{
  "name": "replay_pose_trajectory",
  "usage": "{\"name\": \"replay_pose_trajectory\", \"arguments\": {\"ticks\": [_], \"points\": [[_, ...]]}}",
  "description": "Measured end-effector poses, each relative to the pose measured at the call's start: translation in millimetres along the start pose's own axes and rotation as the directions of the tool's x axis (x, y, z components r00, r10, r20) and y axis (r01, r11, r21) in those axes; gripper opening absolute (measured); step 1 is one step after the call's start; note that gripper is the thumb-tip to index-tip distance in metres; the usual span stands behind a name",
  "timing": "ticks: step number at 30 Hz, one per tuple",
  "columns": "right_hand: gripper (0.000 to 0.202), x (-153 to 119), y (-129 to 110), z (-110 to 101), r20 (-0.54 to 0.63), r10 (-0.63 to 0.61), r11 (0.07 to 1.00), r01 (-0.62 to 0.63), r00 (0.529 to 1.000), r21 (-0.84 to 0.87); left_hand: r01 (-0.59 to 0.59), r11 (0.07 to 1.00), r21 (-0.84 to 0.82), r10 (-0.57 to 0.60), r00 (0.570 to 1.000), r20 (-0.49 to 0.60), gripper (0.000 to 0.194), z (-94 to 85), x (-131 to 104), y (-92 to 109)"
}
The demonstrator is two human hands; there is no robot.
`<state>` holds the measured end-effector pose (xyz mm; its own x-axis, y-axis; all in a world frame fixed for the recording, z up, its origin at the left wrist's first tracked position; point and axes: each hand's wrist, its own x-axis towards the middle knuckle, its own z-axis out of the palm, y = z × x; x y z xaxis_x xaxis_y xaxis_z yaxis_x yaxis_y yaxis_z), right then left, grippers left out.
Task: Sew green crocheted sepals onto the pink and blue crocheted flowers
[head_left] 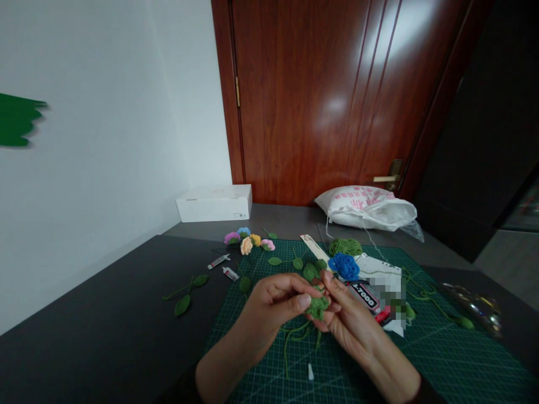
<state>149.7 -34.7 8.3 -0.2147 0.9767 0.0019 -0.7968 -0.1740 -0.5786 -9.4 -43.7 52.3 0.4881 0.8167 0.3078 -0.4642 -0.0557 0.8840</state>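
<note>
A small green crocheted piece (318, 306) is pinched between my two hands above the green cutting mat (261, 376). My left hand (275, 306) grips its left side with thumb and fingers. On the other side, my right hand (345, 314) has its fingers closed around the piece's upper and right edges. Green yarn strands (287, 348) hang or lie just below. Crocheted leaves (310, 272) and a blue crocheted flower (345, 266) lie just beyond my hands. A black glue package (362, 295) rests behind my right hand.
Several small crocheted flowers (246, 245), two small tubes (230, 274) and leaves (182, 305) lie to the left. Green yarn (345, 247), a ruler (315, 248) and a white sack (362, 206) stand behind. A white nozzle (310, 371) lies in front.
</note>
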Motion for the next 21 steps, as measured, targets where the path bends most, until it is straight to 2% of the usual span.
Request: {"name": "replay_pose_trajectory", "arguments": {"ticks": [4, 8, 15, 17, 21], "points": [[0.022, -1.1, -1.8, 0.5, 0.004, -0.021, 0.998, 0.021, 1.0, -0.051, 0.017, 0.999, -0.027, -0.016, 0.999, 0.043, 0.01, -0.5, 0.2, -1.3], [0.023, -2.1, -3.5, 2.9, -0.008, -0.031, 0.998, 0.031, 0.999, -0.047, 0.032, 0.998, -0.061, -0.03, 0.999, 0.038, 0.01, 0.2, -0.1, -2.2], [0.025, -7.6, -5.8, 13.1, 0.002, -0.215, 0.974, 0.214, 0.977, -0.079, 0.002, 1.0, -0.029, -0.004, 0.999, -0.051, 0.01, -0.9, 0.5, -3.7], [0.026, -7.3, -2.4, 11.8, -0.029, -0.205, 0.978, 0.204, 0.978, -0.049, -0.017, 1.0, -0.005, 0.016, 0.997, -0.081, 0.01, -1.5, 0.8, -4.5], [0.029, -3.1, 9.7, 3.2, -0.153, -0.085, 0.991, 0.1, 0.985, 0.094, -0.057, 0.992, 0.113, 0.068, 0.992, -0.102, 0.01, -1.4, 0.1, -6.0]]}}
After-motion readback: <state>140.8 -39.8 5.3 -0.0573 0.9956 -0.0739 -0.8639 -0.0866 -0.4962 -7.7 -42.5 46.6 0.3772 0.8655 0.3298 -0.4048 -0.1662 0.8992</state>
